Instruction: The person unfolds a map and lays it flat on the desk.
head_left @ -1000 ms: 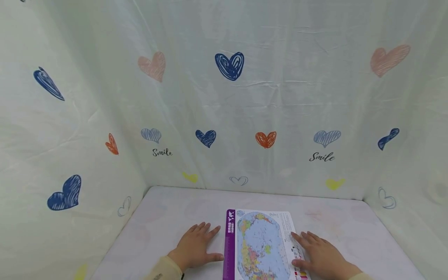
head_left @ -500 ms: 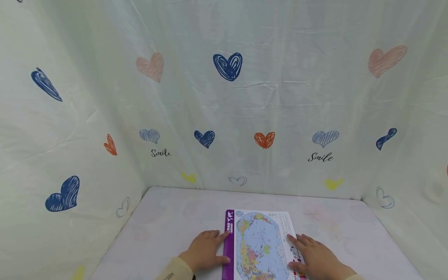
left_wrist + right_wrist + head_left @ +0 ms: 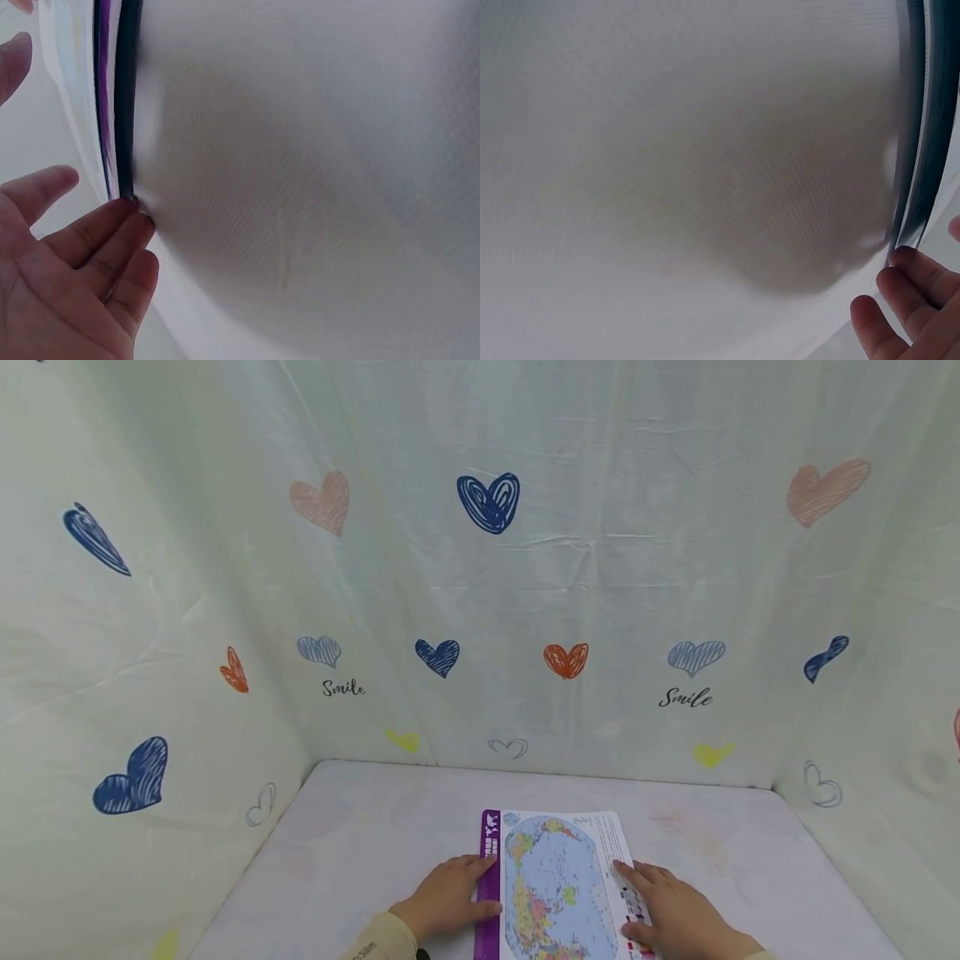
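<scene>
A world map sheet (image 3: 562, 893) with a purple strip along its left side lies face up on the table, its near end cut off by the head view. In the left wrist view, a dark layer (image 3: 127, 90) shows under the map's edge. My left hand (image 3: 446, 902) is at the left side, thumb and index finger over the purple strip, the other fingertips against the edge. On the opposite side, my right hand (image 3: 678, 910) rests thumb and index finger on the map's margin. Its other fingertips (image 3: 904, 255) touch the side edge low down.
A white table (image 3: 360, 827) surrounds the map. Pale curtains (image 3: 630, 568) printed with hearts and "Smile" rise behind the table and at both sides.
My left hand has moved right, from beside the map onto its purple strip. My right hand has shifted slightly left and stays at the right edge. The map has barely moved.
</scene>
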{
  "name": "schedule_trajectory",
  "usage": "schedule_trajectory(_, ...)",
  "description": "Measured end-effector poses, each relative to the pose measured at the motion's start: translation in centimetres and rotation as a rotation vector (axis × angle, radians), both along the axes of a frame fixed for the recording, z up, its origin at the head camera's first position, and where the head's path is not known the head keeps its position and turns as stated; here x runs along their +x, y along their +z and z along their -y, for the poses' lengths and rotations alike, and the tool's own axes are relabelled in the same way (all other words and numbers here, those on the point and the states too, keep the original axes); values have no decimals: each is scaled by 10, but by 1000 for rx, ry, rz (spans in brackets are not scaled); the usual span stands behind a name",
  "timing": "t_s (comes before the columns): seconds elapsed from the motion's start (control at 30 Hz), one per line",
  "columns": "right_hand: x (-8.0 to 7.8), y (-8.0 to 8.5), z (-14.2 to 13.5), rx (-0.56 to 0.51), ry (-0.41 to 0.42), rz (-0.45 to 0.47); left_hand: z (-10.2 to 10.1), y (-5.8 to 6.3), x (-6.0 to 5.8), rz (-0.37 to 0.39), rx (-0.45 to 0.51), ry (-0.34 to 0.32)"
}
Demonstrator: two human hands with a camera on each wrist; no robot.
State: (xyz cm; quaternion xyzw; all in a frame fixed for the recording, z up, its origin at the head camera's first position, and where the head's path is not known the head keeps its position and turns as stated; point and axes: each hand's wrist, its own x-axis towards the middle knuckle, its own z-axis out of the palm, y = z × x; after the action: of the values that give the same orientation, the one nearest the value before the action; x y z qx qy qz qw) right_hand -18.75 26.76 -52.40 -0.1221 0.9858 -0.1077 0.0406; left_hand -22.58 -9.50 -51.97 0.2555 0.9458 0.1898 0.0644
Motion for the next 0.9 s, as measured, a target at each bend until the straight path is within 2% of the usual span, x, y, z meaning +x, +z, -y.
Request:
schedule_trajectory(0.2,-5,-5,3,-26,-69,32,-1,-3,-4,141,197,92)
schedule_trajectory(0.4,-6,-2,5,-207,-104,43,-1,-1,-7,258,409,135)
schedule_trajectory(0.53,-5,0,4,-358,-101,47,-2,1,-8,278,462,152)
schedule_trajectory(0.67,-7,0,0,-516,-84,124,-2,2,-8,284,505,129)
schedule_trajectory(0.9,-11,0,-13,-666,44,197,-2,2,-8,320,533,113)
